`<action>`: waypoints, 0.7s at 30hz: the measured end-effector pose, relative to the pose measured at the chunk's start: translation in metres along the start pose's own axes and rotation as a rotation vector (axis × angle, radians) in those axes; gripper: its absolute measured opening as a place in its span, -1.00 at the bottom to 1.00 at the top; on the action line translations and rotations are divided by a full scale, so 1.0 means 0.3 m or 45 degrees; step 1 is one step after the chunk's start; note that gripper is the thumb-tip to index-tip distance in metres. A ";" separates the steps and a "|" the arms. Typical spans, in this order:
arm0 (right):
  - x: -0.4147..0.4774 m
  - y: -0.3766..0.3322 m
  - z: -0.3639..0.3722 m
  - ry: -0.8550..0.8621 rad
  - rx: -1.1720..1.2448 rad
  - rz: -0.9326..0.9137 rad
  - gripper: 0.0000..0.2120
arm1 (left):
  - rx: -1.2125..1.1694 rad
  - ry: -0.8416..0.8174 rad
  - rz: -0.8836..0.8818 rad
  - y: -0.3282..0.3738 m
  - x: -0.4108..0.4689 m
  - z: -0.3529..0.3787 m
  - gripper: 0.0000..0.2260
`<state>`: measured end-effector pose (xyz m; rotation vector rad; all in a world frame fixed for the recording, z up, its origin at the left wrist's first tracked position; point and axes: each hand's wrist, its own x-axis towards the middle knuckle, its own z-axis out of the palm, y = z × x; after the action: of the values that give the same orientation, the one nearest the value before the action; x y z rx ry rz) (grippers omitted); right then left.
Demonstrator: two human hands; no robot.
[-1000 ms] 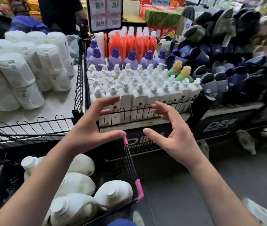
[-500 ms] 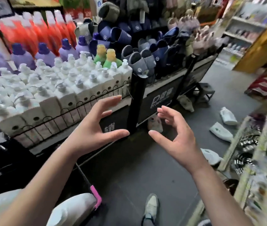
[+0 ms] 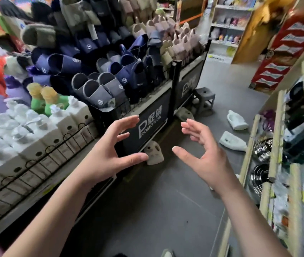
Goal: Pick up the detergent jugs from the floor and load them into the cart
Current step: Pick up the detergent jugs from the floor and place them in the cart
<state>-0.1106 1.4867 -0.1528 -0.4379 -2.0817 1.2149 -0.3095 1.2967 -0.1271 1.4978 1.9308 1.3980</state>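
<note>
The dark grey floor (image 3: 166,210) takes up the middle of the view, an aisle running between two displays. On the left it is bordered by a long wire-fronted display stand (image 3: 173,84), on which slippers (image 3: 99,93) are heaped in blue, grey and beige, too many and too blurred to be counted. White pump bottles (image 3: 62,123) are packed in several rows at the near end of the stand; their number cannot be told either. On the right a shelf unit (image 3: 279,127) with pale uprights is seen, its goods smeared by blur.

Two bare forearms are raised over the aisle. The left hand (image 3: 110,154) and the right hand (image 3: 205,154) are held apart, palms turned toward each other, fingers spread and lightly bent. Nothing is held or touched by either.

Two dark promotion panels are fixed to the front of the stand: the nearer panel (image 3: 151,123) and the farther panel (image 3: 188,86), with a black post between them. One grey plastic stool (image 3: 204,101) is set just beyond the farther panel.

Four detergent jugs are counted, all lying on the floor. The first jug (image 3: 237,120) and the second jug (image 3: 232,141) are tipped on their sides near the foot of the shelf unit, close together but apart. The third jug (image 3: 154,153) is lodged at the base of the nearer panel, and the fourth jug (image 3: 183,114) beside the stool.

Two green bottles (image 3: 52,102) with yellow caps are stood together behind the pump bottles.
</note>
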 end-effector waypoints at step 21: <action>0.889 0.501 0.003 -0.075 -0.261 0.298 -0.33 | -0.224 -0.062 -0.063 -0.650 1.005 -0.058 -0.19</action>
<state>-0.3087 1.7186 -0.1797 -0.7663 -2.2644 1.1596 -0.5494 1.5564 -0.1927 1.3803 1.7543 1.4545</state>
